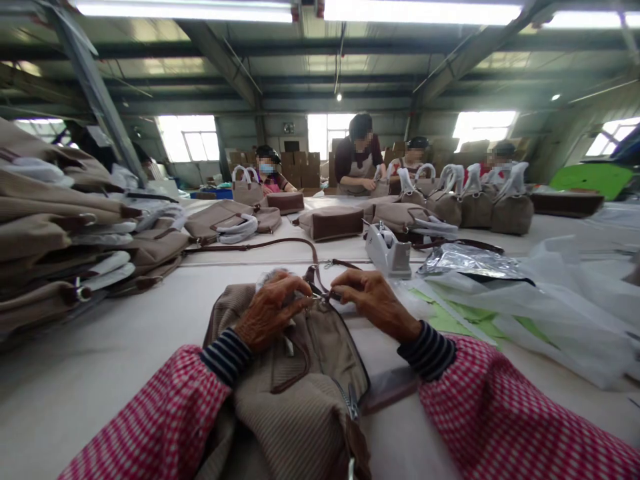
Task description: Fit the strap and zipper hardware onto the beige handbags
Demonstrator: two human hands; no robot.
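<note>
A taupe ribbed bag (pixel 295 413) with a dark zip lies before me, its upper end under my hands. My left hand (pixel 273 307) rests over the bag's top edge, thumb and fingers pinched at the metal ring there. Opposite it, my right hand (pixel 373 303) is closed, its fingertips on the end of a brown strap (pixel 290 241) beside that ring. The strap loops away across the table to the left. Wrapped plastic shows just behind my left fingers. The exact grip at the ring is too small to make out.
Taupe bags (pixel 45 227) are piled high at the left. A grey tape dispenser (pixel 387 250) stands beyond my right hand. Clear plastic bags (pixel 565 300) and green sheets lie to the right. More bags (pixel 513 207) stand farther back, where several people work.
</note>
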